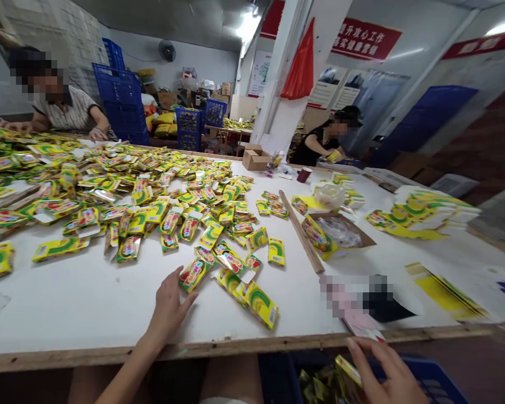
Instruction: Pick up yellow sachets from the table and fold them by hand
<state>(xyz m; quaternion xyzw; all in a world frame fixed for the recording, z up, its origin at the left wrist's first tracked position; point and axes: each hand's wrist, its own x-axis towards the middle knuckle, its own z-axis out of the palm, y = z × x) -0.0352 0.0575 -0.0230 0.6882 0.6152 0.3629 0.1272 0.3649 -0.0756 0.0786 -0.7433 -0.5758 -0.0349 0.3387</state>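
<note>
While the left hand (168, 306) rests fingers spread on the white table (88, 303), thumb touching a yellow-and-red printed foil packet (192, 274), the right hand (382, 373) pinches another packet (348, 369) over the blue plastic crate (429, 379): sorting appears underway, a firmer grasp due.

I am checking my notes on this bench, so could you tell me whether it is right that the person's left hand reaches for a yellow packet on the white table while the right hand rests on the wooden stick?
Not quite. The head view shows the right hand below the table edge, holding a packet over the blue crate, well away from the wooden stick. The left hand does reach for a yellow packet on the white table.
</note>
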